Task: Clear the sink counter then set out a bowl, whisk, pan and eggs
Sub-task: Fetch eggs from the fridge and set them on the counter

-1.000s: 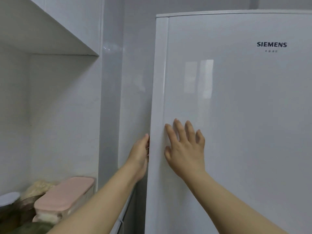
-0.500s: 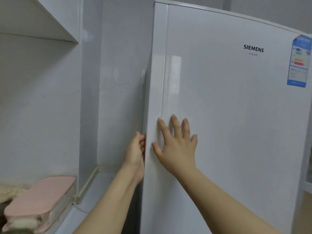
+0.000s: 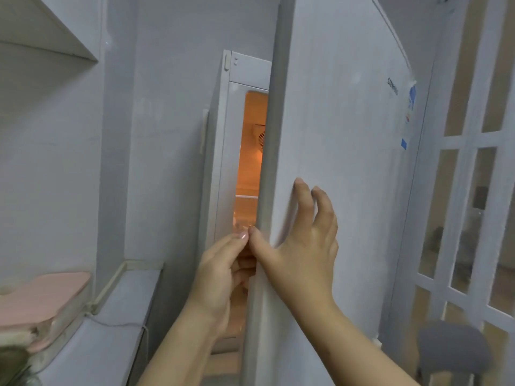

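Pale grey kitchen walls close in on a narrow corner, with a white fridge taking up most of the view. At its opening edge the left hand (image 3: pixel 220 271) grips the fridge door (image 3: pixel 348 135), fingers curled into the gap behind the edge and thumb up beside it. The right hand (image 3: pixel 303 252) holds the same edge from the front: its thumb lies along the grey edge strip, touching the left thumb, and its arched fingers rest their tips on the door's face. The door stands ajar, and through the slit the fridge interior (image 3: pixel 252 151) glows orange, showing a fan grille high up and one shelf (image 3: pixel 246 195) lower down; what sits on that shelf is too blurred to name.

Left of the fridge runs a white counter (image 3: pixel 119 316) carrying a thin cable (image 3: pixel 117 324) and, nearer the camera, a pink-lidded container (image 3: pixel 44 293). To the right are a glass-paned door (image 3: pixel 468 190) and a grey stool (image 3: pixel 454 349).

As for progress, this looks like the egg-fetching step, barely begun. No eggs can be seen; they are probably inside the fridge. Bowl, whisk and pan are out of view, as is the sink counter, so whether it is cleared cannot be told
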`<action>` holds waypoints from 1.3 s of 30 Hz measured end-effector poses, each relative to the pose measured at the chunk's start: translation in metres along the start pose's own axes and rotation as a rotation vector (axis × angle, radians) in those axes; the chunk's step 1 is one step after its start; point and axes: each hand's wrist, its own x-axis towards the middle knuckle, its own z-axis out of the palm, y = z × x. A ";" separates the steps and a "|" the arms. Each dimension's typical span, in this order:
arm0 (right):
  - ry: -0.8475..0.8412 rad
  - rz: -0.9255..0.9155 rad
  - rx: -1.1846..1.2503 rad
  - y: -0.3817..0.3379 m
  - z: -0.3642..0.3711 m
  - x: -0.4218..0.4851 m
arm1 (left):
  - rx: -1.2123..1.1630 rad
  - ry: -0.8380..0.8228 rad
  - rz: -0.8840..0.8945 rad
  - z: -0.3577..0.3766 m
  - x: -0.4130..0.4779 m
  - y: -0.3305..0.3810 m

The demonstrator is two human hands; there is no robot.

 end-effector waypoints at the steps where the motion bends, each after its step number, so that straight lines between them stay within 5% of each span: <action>1: 0.016 0.015 0.011 0.001 -0.014 -0.004 | 0.015 -0.044 -0.002 0.008 -0.009 0.000; 11: -0.011 0.136 0.009 0.023 -0.159 -0.034 | -0.029 -0.078 0.070 0.089 -0.063 0.006; 18: 0.157 0.357 -0.132 0.057 -0.257 -0.051 | -0.048 -0.231 0.026 0.150 -0.090 -0.017; 27: 0.248 0.627 -0.411 0.111 -0.340 -0.045 | 0.088 -0.359 -0.088 0.184 -0.105 -0.055; 34: 0.378 0.827 -0.397 0.141 -0.361 -0.034 | 0.206 -0.324 -0.112 0.188 -0.080 -0.078; 37: 0.475 0.789 -0.458 0.143 -0.358 -0.029 | 0.234 -0.341 -0.076 0.198 -0.064 -0.083; 39: 0.527 0.549 -0.629 0.139 -0.346 -0.024 | 0.244 -0.365 -0.060 0.208 -0.053 -0.087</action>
